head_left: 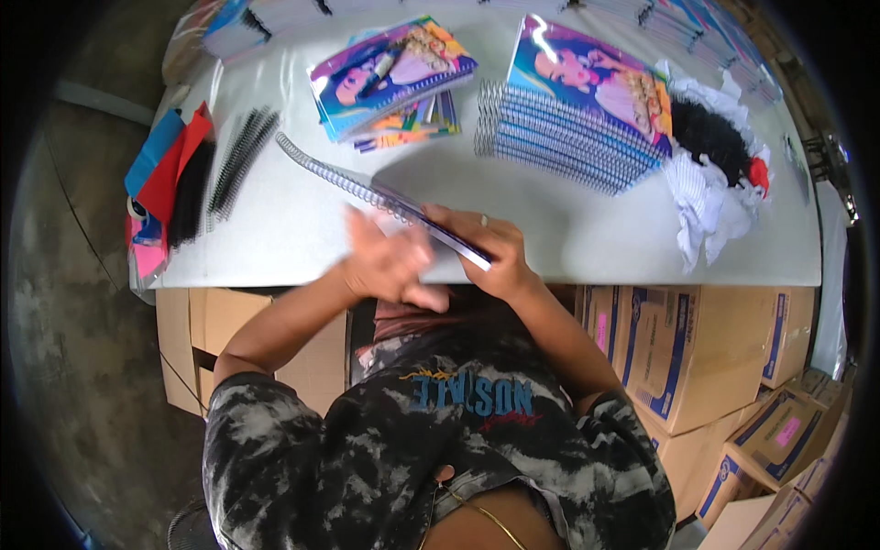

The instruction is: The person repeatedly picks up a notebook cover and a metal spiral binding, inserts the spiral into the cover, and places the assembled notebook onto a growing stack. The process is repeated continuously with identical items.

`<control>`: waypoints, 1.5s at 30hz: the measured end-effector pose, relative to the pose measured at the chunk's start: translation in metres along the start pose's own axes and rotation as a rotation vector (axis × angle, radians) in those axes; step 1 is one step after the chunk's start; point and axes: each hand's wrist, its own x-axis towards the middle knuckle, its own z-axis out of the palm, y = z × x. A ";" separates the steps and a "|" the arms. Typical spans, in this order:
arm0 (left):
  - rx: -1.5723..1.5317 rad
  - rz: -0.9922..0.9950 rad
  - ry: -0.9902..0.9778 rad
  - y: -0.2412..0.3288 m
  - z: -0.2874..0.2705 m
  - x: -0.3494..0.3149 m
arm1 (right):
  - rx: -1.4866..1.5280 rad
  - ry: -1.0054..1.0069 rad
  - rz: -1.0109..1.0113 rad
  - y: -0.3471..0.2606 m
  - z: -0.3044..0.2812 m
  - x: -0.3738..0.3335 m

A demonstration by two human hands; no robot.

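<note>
My right hand (490, 246) grips a notebook (449, 240), tilted so that mostly its narrow edge shows. A loose end of spiral coil (321, 170) sticks out past the notebook toward the far left; its other part runs along the notebook's edge. Beside that coil is my left hand (390, 261), blurred by motion, its fingers apart and nothing visible in them. Whether it touches the coil I cannot tell. Beyond my hands lies a short stack of colourful notebooks (390, 73) with a dark marker (380, 69) on top. Right of it stands a taller stack of coil-bound notebooks (587, 101).
Several black coils (240, 160) lie on the white table (302, 238) at the left, next to red and blue sheets (170, 165). Crumpled white cloth (697, 202) and a black fuzzy bundle (710, 137) are at the right. Cardboard boxes (669, 348) stand under the table.
</note>
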 end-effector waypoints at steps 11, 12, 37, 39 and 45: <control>-0.111 -0.125 0.122 0.002 0.004 0.016 | -0.074 -0.019 -0.027 -0.001 0.013 0.002; -0.169 -0.187 0.050 0.005 0.004 0.018 | -0.072 -0.055 -0.132 0.001 0.014 0.003; -0.631 -1.390 -0.165 0.021 -0.120 0.122 | -0.268 -0.327 -0.085 -0.085 -0.023 0.063; -0.847 -1.502 -0.013 0.006 -0.095 0.098 | -0.187 -0.226 0.191 -0.069 -0.023 0.062; -1.250 -1.498 -0.211 -0.025 -0.053 0.083 | 0.169 -0.078 0.641 -0.045 -0.021 0.046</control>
